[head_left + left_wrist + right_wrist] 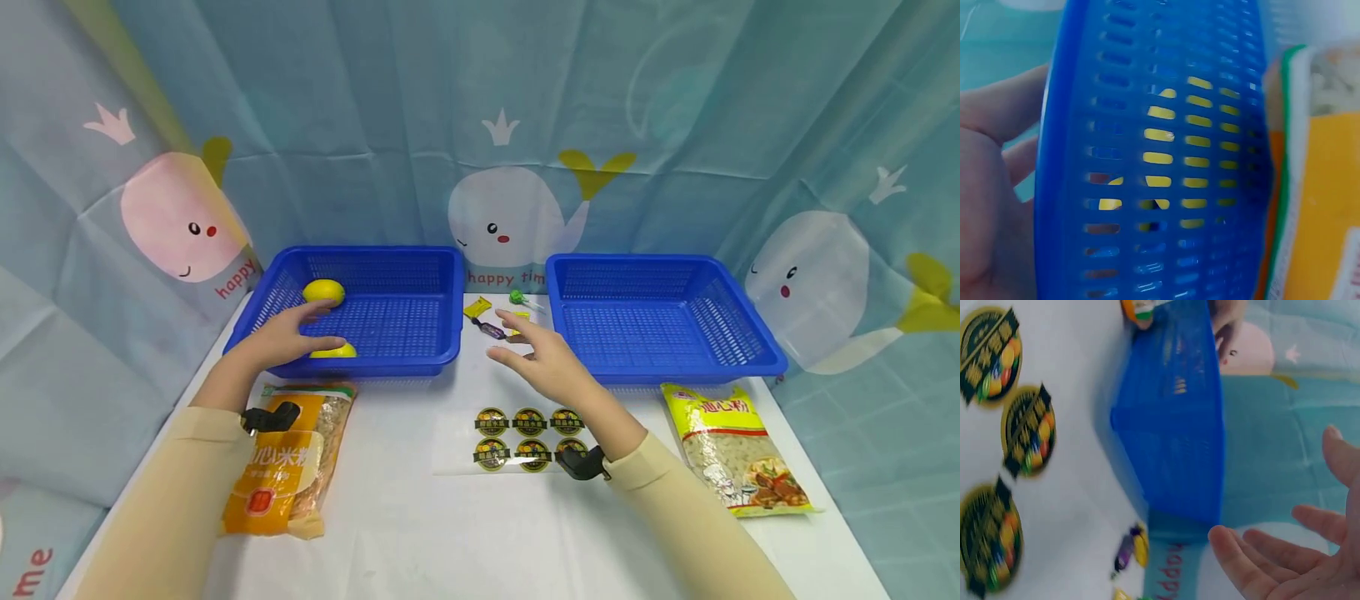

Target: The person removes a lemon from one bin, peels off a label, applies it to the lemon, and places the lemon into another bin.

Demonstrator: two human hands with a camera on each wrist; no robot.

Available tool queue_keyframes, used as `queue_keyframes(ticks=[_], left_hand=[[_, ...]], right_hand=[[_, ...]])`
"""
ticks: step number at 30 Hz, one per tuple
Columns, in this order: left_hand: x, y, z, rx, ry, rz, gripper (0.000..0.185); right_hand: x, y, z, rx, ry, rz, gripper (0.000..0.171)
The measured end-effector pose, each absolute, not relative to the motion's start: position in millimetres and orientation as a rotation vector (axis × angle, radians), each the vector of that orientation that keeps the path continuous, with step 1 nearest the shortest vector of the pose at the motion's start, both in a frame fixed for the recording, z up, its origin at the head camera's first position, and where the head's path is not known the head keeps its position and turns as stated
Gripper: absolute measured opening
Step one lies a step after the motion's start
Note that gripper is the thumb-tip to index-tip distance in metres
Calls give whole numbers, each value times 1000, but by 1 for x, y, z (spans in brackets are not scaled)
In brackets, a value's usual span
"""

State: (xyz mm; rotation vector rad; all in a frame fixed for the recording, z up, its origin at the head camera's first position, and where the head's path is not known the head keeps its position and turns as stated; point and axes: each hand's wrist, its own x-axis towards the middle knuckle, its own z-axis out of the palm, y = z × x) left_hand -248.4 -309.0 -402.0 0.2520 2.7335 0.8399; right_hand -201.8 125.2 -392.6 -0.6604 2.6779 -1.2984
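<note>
My left hand (285, 337) hovers over the front left of the left blue basket (408, 365), fingers spread loosely. Two lemons lie inside: the rear lemon (326, 291) just beyond the fingers, the front lemon (335, 351) partly covered by the hand and basket rim. Through the basket's slots, the left wrist view shows yellow lemon skin (1196, 162). Between the baskets my right hand (553, 367) is held above the table, fingers parted and holding nothing. Near its fingertips lie a dark purple wrapped candy (492, 330), a yellow wrapped candy (477, 307) and a green lollipop (517, 297).
A second blue basket (667, 375) stands at the right. An orange bag (288, 475) lies under the left wrist, a yellow pasta bag (738, 450) at the right. A sheet of round fruit stickers (532, 422) lies mid-table. A printed curtain (420, 108) surrounds the table.
</note>
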Motion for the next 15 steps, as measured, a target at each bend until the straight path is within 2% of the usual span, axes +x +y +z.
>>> queue_keyframes(ticks=[6, 10, 15], left_hand=[[-264, -317, -411, 298, 2572, 923, 83], [-271, -320, -413, 291, 2454, 956, 80], [-277, -319, -417, 357, 2414, 856, 65]], right_hand=[[-214, 102, -413, -548, 2593, -1404, 70], [-219, 86, -424, -489, 2544, -1429, 79], [-223, 65, -432, -479, 2521, -1409, 91]])
